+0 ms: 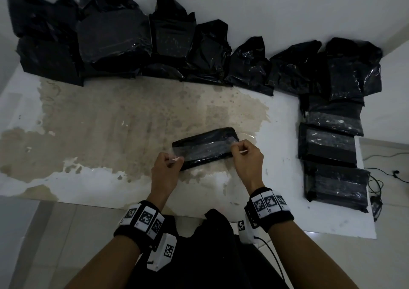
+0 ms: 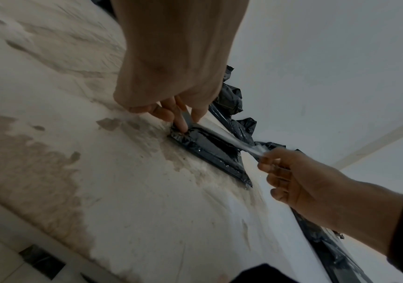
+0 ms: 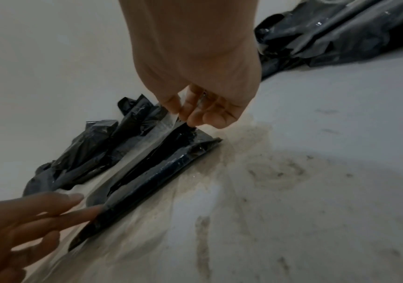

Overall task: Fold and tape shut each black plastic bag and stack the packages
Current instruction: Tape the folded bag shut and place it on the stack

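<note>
Folded bag (image 1: 204, 148), tabletop (image 1: 110, 116) centre: left hand (image 1: 164, 169) & right hand (image 1: 247, 156) pinch tape strip (image 1: 205, 149) ends. Head view only: taped packages (image 1: 329, 147) at 3 o'clock.

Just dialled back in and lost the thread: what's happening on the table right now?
A person is taping a folded black plastic bag package at the middle of the stained white table. The left hand and right hand each pinch one end of a clear strip of tape stretched along its top. Loose untaped black bags line the wall; taped flat black packages lie at the right.
</note>
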Demonstrator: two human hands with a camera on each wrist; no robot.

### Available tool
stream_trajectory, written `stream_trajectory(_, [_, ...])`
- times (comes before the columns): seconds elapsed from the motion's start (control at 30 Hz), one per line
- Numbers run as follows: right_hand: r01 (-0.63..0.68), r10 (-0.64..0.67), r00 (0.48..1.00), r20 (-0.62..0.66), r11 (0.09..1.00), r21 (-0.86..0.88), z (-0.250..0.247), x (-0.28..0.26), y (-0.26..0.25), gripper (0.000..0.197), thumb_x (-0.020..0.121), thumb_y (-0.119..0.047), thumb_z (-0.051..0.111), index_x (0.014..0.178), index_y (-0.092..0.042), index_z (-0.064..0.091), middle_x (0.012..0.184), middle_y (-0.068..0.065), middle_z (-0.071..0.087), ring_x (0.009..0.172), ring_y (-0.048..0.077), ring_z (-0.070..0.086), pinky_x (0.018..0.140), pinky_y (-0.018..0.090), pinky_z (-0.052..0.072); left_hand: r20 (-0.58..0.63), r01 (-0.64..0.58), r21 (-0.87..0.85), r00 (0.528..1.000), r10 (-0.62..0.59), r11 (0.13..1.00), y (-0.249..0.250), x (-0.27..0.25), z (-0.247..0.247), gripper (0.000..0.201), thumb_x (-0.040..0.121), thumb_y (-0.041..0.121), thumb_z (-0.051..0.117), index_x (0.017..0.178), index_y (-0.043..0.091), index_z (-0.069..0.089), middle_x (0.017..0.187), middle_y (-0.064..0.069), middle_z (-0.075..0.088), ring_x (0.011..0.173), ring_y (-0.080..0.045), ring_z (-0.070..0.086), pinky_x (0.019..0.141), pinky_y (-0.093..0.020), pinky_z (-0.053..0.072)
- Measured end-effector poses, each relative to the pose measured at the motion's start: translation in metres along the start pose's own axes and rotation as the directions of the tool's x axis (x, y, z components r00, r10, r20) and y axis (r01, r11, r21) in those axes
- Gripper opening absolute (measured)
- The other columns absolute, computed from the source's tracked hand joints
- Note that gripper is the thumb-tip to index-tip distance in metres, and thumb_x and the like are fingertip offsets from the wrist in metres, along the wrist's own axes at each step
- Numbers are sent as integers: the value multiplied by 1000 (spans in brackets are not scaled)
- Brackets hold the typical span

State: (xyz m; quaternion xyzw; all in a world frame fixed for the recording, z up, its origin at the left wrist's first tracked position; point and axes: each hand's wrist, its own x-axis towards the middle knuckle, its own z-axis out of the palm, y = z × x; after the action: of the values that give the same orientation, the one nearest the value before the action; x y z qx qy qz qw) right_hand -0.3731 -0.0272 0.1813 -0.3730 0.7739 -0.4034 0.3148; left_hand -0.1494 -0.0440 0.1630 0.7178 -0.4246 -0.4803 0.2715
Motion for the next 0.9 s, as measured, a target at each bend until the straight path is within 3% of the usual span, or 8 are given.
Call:
stream_trajectory(0.13, [207, -208, 978, 0, 975, 81, -4, -9, -17, 21, 96, -17, 67, 80, -29, 62, 85, -5, 65, 71, 9, 56, 65, 17, 46, 12, 31, -3, 999, -31, 1000, 3, 0, -2, 28, 94, 38, 69, 85, 18, 50, 92, -2, 66, 77, -10, 60, 60, -23, 42])
stream_trajectory(0.2, [264, -265, 964, -8, 957, 121, -4, -8, -28, 26, 96, -16, 68, 82, -36, 61, 88, -3, 64, 73, 8, 55, 67, 16, 45, 24, 39, 11, 999, -39, 999, 5, 0, -3, 28, 95, 40, 65, 84, 19, 50, 91, -3, 66, 78, -12, 59, 61, -25, 41])
stream_trajectory(0.3, [319, -320, 947, -1, 943, 96, -2, 1, -37, 25, 97, -17, 66, 84, -37, 60, 88, -4, 62, 76, 9, 55, 67, 16, 44, 38, 35, 0, 999, -35, 999, 9, 1, -3, 27, 97, 38, 62, 86, 16, 51, 93, -5, 67, 80, -13, 60, 61, -25, 41])
stream_trajectory(0.4, [316, -320, 942, 104, 947, 56, 2, 12, -35, 10, 102, -25, 58, 93, -27, 61, 85, -2, 64, 78, 14, 57, 65, 21, 47, 35, 40, -21, 999, -39, 999, 11, -1, -5, 24, 98, 34, 61, 85, 16, 51, 95, -5, 69, 83, -14, 62, 62, -25, 41])
stream_trajectory(0.53, [328, -303, 930, 208, 940, -97, 7, 23, -23, 15, 107, -37, 44, 99, -26, 51, 82, -2, 65, 74, 19, 62, 63, 41, 53, 52, 28, -20, 998, -26, 999, 12, -3, -9, 22, 98, 28, 60, 88, 11, 53, 88, -5, 68, 77, -16, 60, 58, -23, 40])
stream_trajectory(0.7, [303, -260, 940, 223, 934, -188, 6, 17, -4, 19, 109, -37, 37, 103, -23, 48, 74, -1, 63, 64, 23, 60, 58, 41, 49, 66, -4, 11, 998, 4, 1000, 10, 1, -11, 29, 98, 25, 61, 101, -3, 56, 93, -12, 68, 70, -16, 56, 53, -19, 40])
stream_trajectory(0.8, [265, -219, 952, 215, 940, -213, 9, 14, 5, 18, 108, -41, 33, 103, -28, 43, 76, 0, 64, 65, 27, 61, 60, 47, 53, 61, -56, 31, 997, 54, 998, 8, 3, -10, 26, 98, 26, 60, 96, 1, 54, 92, -9, 71, 68, -14, 57, 50, -15, 40])
stream_trajectory(0.9, [276, -233, 952, 198, 935, -225, 11, 12, 5, 18, 108, -43, 31, 102, -29, 40, 76, 6, 66, 64, 28, 62, 58, 50, 52, 6, -157, 41, 988, 157, 987, 16, 0, -8, 20, 99, 20, 58, 88, 7, 49, 79, -8, 65, 63, -14, 54, 51, -17, 40])
